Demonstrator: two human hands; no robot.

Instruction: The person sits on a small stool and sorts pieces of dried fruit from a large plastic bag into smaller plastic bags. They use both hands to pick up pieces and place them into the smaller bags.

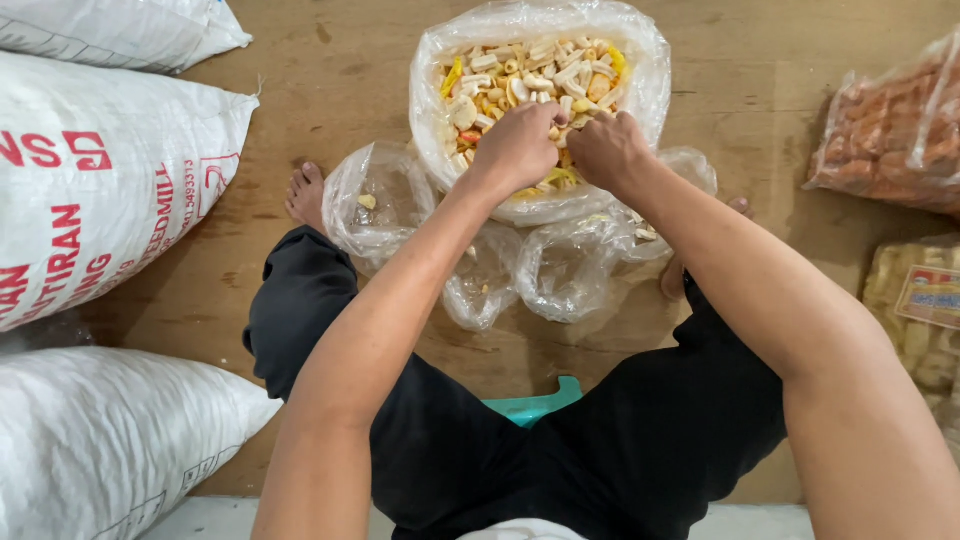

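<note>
A big clear plastic bag stands open on the wooden floor, filled with pale, yellow and orange cracker pieces. Both my hands reach into its near side. My left hand is curled into a fist over the crackers, and my right hand is curled beside it, fingers dug into the pieces. What each fist holds is hidden by the knuckles. Several small clear bags lie crumpled in front of the big bag, one at the left with a single piece inside.
White woven sacks lie at the left, another at lower left. A bag of orange crackers and a packet of pale ones sit at the right. My black-trousered legs straddle a teal stool; my bare foot rests on the floor.
</note>
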